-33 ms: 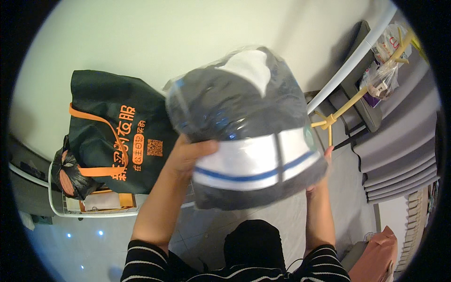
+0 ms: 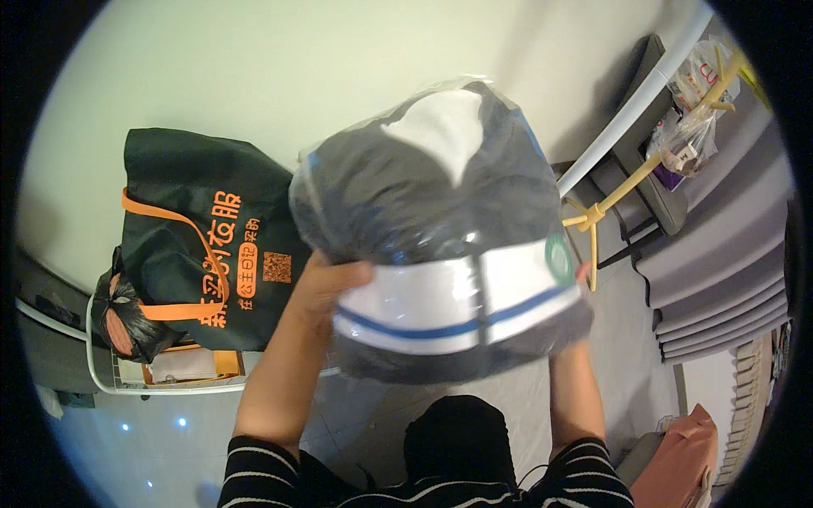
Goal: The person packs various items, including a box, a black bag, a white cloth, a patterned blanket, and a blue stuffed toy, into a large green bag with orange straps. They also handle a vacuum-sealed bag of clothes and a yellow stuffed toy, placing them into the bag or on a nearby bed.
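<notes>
Both of my hands are up on one clear plastic packet of folded clothing (image 2: 440, 237), held in mid-air at the centre of the view. My left hand (image 2: 326, 288) grips its nine o'clock edge, thumb lying over the top film and the other fingers hidden beneath, so it is clamped on the packet. My right hand (image 2: 580, 275) is almost wholly hidden behind the four o'clock edge; only a fingertip shows at the rim, and I cannot tell how its fingers sit.

Inside the film I see dark grey fabric, a white patch toward twelve o'clock, and a white band with a blue stripe across the near side. I judge it light and soft, likely to sag between the hands, and the glossy film looks slippery, so the two opposite edges are the sound places to hold.

At nine o'clock stands a dark green tote bag (image 2: 199, 245) with orange handles and orange lettering, plump, its contents out of sight. It sits in a white wire basket (image 2: 102, 372), beside a knotted black plastic bag (image 2: 127, 317). At two o'clock a small clear bag (image 2: 690, 127) of unclear contents hangs near a yellow cord (image 2: 605, 203) tied to a white rail (image 2: 644, 102). At five o'clock lies a pink bag (image 2: 682, 457).
</notes>
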Motion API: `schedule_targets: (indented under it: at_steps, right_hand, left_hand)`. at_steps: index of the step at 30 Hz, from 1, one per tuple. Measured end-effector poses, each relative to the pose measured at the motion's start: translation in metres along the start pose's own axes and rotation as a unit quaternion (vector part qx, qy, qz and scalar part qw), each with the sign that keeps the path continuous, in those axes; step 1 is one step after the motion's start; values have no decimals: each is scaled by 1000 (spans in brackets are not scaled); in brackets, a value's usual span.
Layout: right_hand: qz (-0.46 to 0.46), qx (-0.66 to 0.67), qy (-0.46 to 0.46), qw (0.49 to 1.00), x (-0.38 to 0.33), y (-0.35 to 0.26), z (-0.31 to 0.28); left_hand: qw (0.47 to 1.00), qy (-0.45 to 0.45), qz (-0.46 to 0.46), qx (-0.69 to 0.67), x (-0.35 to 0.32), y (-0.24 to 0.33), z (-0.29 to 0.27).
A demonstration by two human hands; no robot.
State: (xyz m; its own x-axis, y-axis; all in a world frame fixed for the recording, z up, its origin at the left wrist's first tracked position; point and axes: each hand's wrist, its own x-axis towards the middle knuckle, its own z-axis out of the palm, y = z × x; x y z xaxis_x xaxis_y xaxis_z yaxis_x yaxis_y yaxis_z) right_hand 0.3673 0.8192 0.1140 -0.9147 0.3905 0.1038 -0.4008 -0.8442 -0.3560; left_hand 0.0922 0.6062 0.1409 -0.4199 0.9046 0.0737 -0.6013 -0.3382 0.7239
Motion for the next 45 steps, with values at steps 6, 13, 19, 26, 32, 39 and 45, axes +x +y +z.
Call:
schedule_targets:
  at_steps: [6,13,19,26,32,39,45]
  right_hand:
    - [56,-227,206,950,8,32,22]
    - [295,-342,158,878,4,13,146]
    - [234,-394,138,878,-51,-4,218]
    - [215,-236,341,884,-208,-107,319]
    - [-5,-70,510,857,-339,-188,370]
    - [-70,-97,516,848,-425,-318,420]
    - [-189,-135,569,789,-459,-413,453]
  left_hand:
    - [980,92,-138,111,-20,27,-32]
    - [950,136,-268,84,-106,100,8]
    - [912,163,-374,45,-127,117,136]
    - [865,118,-486,42,-91,121,315]
    - [835,-9,-542,93,-4,61,483]
    - [754,-184,-616,135,86,-22,623]
    - [738,-208,-591,251,144,-71,774]
